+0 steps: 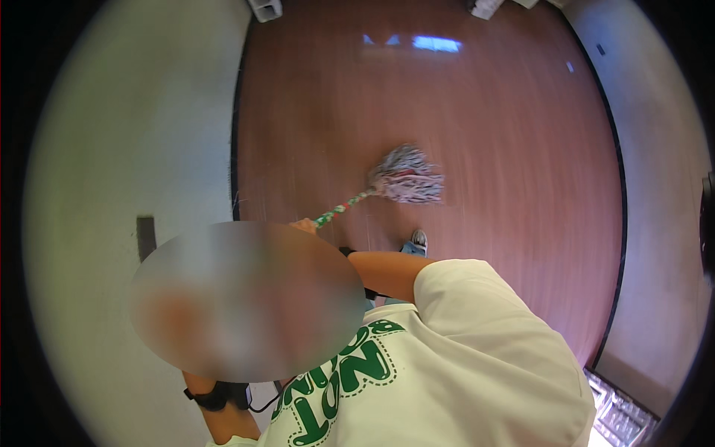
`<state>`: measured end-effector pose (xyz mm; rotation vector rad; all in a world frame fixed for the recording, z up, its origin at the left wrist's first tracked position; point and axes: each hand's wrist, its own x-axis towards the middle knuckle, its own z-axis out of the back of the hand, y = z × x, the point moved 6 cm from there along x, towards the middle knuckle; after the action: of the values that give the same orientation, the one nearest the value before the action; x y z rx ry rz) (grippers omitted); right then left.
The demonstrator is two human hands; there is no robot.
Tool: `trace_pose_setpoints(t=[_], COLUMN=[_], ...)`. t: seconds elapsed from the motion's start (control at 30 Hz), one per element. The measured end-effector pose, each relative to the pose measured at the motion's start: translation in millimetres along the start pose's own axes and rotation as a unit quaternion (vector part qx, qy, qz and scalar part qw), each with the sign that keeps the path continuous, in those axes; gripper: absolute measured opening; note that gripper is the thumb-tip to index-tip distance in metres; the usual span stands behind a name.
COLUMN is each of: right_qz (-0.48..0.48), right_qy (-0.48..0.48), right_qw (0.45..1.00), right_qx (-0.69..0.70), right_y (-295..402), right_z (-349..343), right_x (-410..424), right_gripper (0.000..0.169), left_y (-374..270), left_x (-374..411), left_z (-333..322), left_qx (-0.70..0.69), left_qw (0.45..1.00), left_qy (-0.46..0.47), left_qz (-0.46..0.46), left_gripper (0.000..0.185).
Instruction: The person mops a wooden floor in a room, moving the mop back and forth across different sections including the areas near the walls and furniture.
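A string mop lies with its grey and pinkish strands (410,176) fanned out on the reddish-brown wood-look floor (503,167). Its handle (341,209), patterned in green, white and red, slants down and left from the mop head. My right hand (304,225) is shut around the handle; only part of the hand shows above a blurred oval patch. My right arm (385,271) reaches across in front of my body. The blurred patch hides my left hand and the rest of the handle. Below it, my left forearm (215,405) wears a black wrist strap (217,395).
A pale wall (139,139) with a dark baseboard (236,139) runs along the left; another wall (653,167) is on the right. White objects (265,8) stand at the far edge. My shoe (419,239) is just behind the mop head. Light reflects off the floor far ahead.
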<state>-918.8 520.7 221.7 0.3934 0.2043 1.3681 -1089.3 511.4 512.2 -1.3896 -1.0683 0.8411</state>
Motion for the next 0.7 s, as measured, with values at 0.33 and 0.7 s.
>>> trace_pose_setpoints(t=[0.33,0.7], right_qz=[0.09,-0.212], right_qy=[-0.013,-0.23], right_qw=[0.864,0.94], right_qx=[0.495,0.134], right_y=[-32.9,-199.2], right_z=[125.8,248.2], right_x=[35.3,-187.5], right_gripper=[0.02,0.018], left_y=[-22.9,260.0], left_x=[61.2,31.2], left_z=[-155.0,-139.3], left_qx=[0.091,0.274], left_qw=[0.943,0.83], left_qy=[0.317,0.485], left_qz=[0.039,0.037], left_gripper=[0.019,0.047])
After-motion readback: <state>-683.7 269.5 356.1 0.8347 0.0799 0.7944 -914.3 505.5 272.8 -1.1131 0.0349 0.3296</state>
